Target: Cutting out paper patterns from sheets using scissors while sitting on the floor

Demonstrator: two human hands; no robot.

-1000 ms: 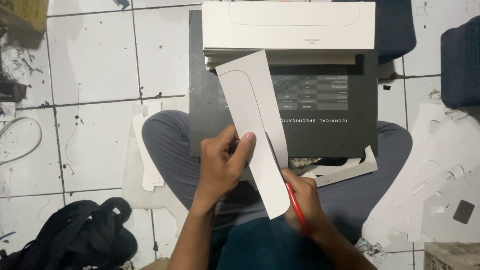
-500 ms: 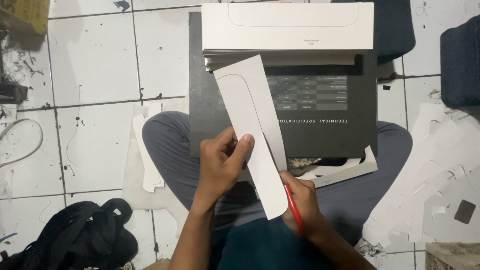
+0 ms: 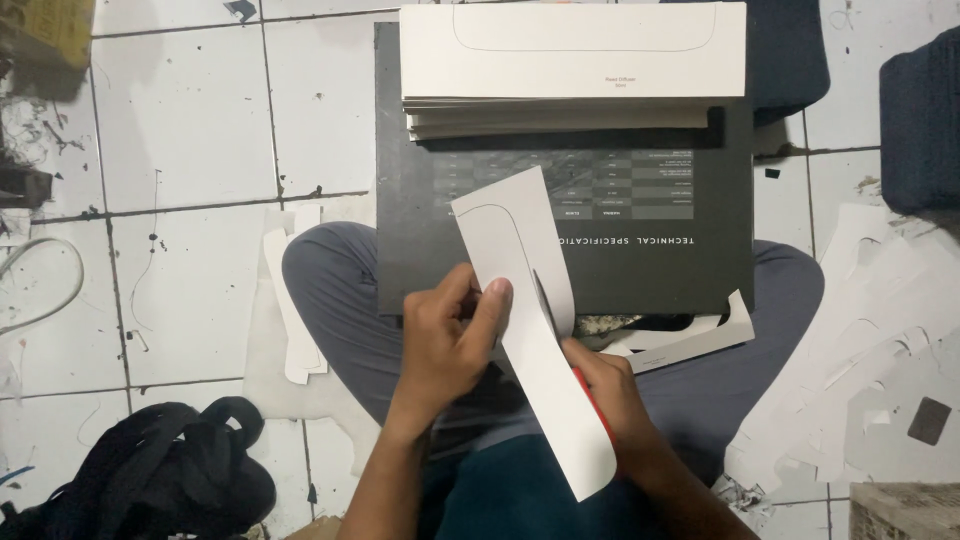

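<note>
My left hand (image 3: 450,345) pinches the left edge of a long white card strip (image 3: 520,260) with a curved line drawn on it, holding it tilted over my lap. My right hand (image 3: 615,400) sits behind the strip's right edge and grips red-handled scissors (image 3: 592,398). Their dark blade (image 3: 541,298) lies against the card along the line. A stack of white printed cards (image 3: 575,60) rests on the far end of a black board (image 3: 660,250) laid across my knees.
White offcuts (image 3: 880,330) litter the tiled floor at the right, and another offcut (image 3: 290,300) lies by my left knee. A black bag (image 3: 170,475) sits at the lower left. Dark blue fabric (image 3: 920,120) lies at the upper right.
The card strip has slid down toward me between my hands, so its top end now sits lower on the black board. Both hands stay almost in place.
</note>
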